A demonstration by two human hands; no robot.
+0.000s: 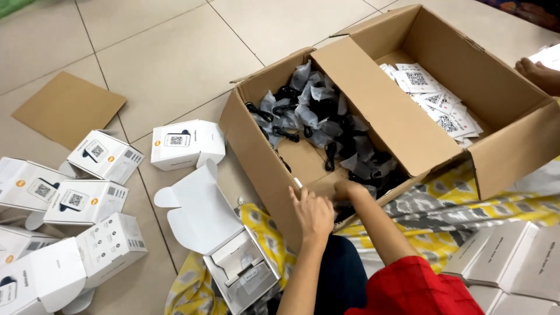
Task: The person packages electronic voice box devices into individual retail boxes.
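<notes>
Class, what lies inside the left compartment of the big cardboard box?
Black cables in clear bags fill the left compartment of the cardboard box, with bare cardboard floor showing. The right hand reaches in; whatever its fingers grip is hidden.

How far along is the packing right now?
Done: several closed white boxes lie on the floor at left. In hand: both hands, left hand and right hand, reach into the cardboard box of bagged black cables. Left: the open white box beside them, cables, and leaflets.

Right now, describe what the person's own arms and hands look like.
Both hands, the left hand and the right hand, are bare: no gloves, rings or watch visible. The forearms are uncovered. A bright red sleeve covers the right upper arm.
</notes>
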